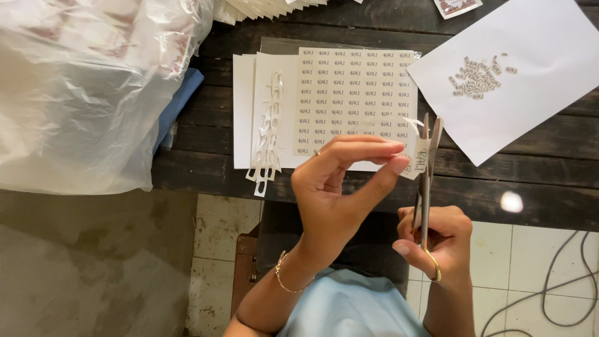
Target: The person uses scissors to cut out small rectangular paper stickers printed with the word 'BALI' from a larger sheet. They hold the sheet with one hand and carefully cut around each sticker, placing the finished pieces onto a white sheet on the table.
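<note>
The counter (pixel 499 187) is dark brown wood. The sticker sheet (pixel 355 93) is cream with rows of small dark marks. The paper (pixel 530 106) is white. The scissors (pixel 426 181) are silver with gold handles. The shirt (pixel 349 309) is light blue.

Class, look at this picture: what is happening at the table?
A person is cutting small printed labels with scissors. The left hand pinches one small label at the open blades, while the right hand works the handles. On the dark wooden table lie a sheet of uncut labels, a cut-out strip, and a white paper holding a pile of finished labels.
</note>
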